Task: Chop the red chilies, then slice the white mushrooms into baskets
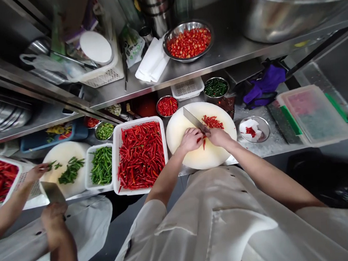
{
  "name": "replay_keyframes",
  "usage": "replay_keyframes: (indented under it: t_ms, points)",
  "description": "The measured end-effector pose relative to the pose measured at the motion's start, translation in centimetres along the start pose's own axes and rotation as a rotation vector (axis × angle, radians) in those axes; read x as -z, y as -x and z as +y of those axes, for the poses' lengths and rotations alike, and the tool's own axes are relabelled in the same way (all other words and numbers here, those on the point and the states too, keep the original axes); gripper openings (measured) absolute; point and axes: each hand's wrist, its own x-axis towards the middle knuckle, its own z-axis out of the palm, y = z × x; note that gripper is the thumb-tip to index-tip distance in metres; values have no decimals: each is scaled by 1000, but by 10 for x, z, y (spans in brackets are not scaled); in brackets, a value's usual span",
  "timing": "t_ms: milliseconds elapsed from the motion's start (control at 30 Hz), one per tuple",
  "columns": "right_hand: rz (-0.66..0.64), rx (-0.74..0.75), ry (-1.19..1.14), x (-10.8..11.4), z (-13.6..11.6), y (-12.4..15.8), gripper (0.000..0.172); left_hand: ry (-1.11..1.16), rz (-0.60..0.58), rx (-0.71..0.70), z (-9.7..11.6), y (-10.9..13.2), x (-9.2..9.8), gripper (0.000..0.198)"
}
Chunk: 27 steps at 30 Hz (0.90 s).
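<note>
On a round white cutting board (pixel 200 156) my left hand (pixel 190 139) is curled over a few red chilies (pixel 203 141), pinning them down. My right hand (pixel 218 136) grips the handle of a cleaver (pixel 193 119), whose blade points up and left over the chilies. A small pile of chopped red chili (pixel 212 122) lies on the board beyond the blade. Just left of the board stands a white basket (pixel 118 135) full of whole red chilies.
A co-worker at the left holds a cleaver (pixel 52 192) and green chilies on another white board (pixel 63 153). A tray of green chilies (pixel 102 165), small bowls of chilies (pixel 167 105), a lidded plastic box (pixel 314 113) and a shelf bowl of chopped red chili (pixel 188 41) surround me.
</note>
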Motion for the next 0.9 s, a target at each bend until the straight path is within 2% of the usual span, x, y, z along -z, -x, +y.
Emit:
replay_keyframes:
  t_ms: [100, 400, 467, 533, 633, 700, 800, 900]
  points:
    - [-13, -35, -6, -1, -1, 2, 43, -2, -14, -2, 1, 3, 1, 14]
    - [-9, 21, -77, -9, 4, -12, 42, 49, 15, 49, -3, 11, -2, 11]
    - [-15, 59, -130, -5, 9, -16, 38, 62, 76, 108, -4, 14, -2, 14]
    - [-20, 110, -194, 0, 20, -18, 34, 39, 172, 219, -3, 20, -4, 28]
    - [2, 123, -232, 3, 45, -12, 33, -35, 228, 338, 7, 28, -19, 69]
    - [27, 73, -198, 3, 60, -6, 34, -65, 213, 349, 18, 27, -35, 84]
    - [51, 25, -121, 3, 73, 2, 37, -55, 259, 355, 32, 15, -56, 78]
    - [29, 37, -54, 3, 70, 8, 40, -43, 315, 363, 36, 3, -59, 65]
